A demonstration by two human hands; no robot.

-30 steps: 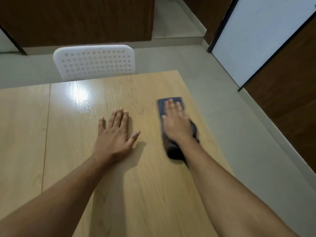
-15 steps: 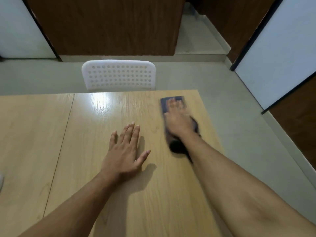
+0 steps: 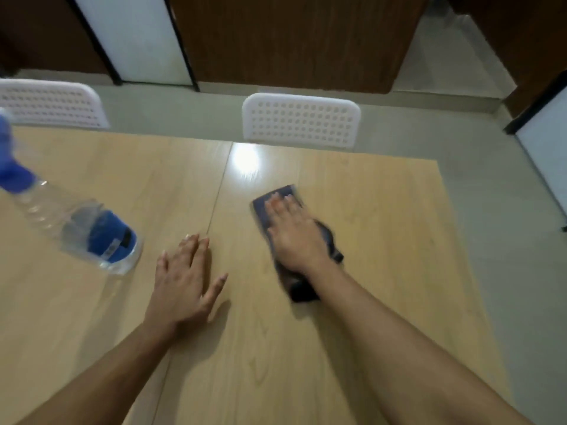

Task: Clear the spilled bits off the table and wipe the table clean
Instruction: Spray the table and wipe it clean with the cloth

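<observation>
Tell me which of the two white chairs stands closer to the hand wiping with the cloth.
The white chair straight across the table from the right hand, which presses the dark cloth. The other chair stands far off at the left edge.

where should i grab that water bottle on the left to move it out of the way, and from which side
Probably the clear ribbed body of the water bottle, between the blue cap and the blue label. It appears to stand on the table, so come in level from its right with the left hand, which rests flat nearest to it. The right hand presses the cloth.
</observation>
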